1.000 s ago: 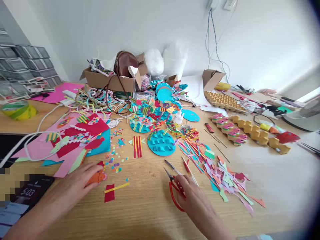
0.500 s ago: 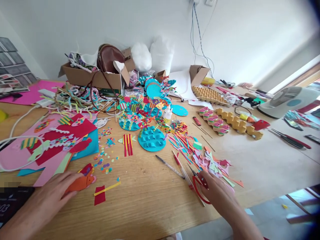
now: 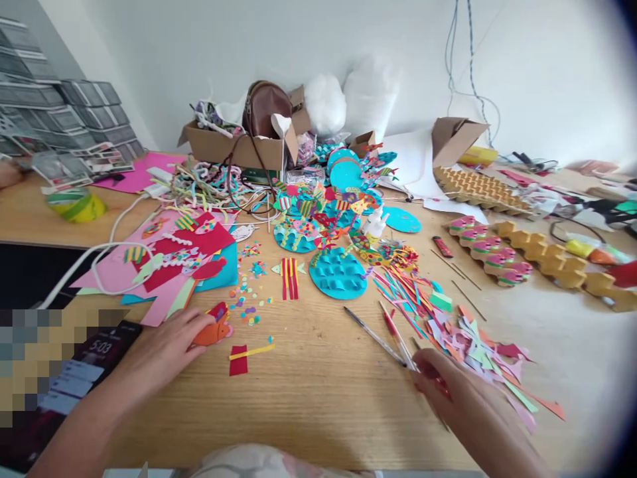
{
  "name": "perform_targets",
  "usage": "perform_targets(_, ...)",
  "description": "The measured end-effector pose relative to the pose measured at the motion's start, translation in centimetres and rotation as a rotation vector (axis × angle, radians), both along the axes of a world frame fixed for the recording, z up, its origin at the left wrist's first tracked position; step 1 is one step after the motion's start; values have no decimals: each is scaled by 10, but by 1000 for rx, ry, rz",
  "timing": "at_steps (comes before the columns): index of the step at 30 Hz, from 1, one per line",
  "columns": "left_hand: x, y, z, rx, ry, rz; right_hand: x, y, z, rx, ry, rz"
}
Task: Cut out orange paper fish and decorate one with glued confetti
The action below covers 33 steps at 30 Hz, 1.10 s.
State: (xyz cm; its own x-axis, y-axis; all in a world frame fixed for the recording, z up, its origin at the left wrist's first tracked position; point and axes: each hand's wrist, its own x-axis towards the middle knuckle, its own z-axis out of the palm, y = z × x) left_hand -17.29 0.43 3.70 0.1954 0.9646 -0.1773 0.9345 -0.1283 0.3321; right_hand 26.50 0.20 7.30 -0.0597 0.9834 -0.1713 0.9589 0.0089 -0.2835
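My left hand (image 3: 172, 338) lies low on the table, its fingers stretched out and the thumb apart. The fingertips and thumb lie around the tail end of an orange paper fish (image 3: 215, 334), and part of the fish is hidden under them. My right hand (image 3: 445, 382) is closed around red-handled scissors (image 3: 440, 385), mostly covered by the fingers. Beside its fingertips are a clear pen (image 3: 371, 332) and a red pen (image 3: 393, 328). A dark red paper piece (image 3: 238, 366) with a yellow strip (image 3: 253, 352) across it lies right of the left hand.
Paper scraps (image 3: 478, 352) spread right of my right hand. Blue discs (image 3: 338, 279), a striped paper fish (image 3: 289, 279) and a glue bottle (image 3: 375, 222) stand mid-table. Coloured sheets (image 3: 149, 245) and a white cable (image 3: 94, 249) lie left; a phone (image 3: 94, 372) is near my left arm.
The view has swung left. My right hand has shifted toward the pens and closed more fully over the scissors. My left hand and the orange fish keep about the same place.
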Motion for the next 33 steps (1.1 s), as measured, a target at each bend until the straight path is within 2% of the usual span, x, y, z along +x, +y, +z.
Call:
perform_targets(6,1,3,-2,-9,-45,18,-37,5,-4,-40,119,188)
perform_targets(13,2,6,-1,-30,-56,30,-49,6,-11,-97,150,321)
perform_targets(24,13,9,15,-70,-107,53,-53,8,-14,-120,127,359)
perform_targets(28,10,12,19,-116,-149,108,-54,8,-15,-139,120,360)
perform_targets(31,5,13,28,-111,-287,175,-54,8,-16,-155,122,355)
perform_targets(33,0,11,38,-46,-434,274,-53,8,-15,-161,133,351)
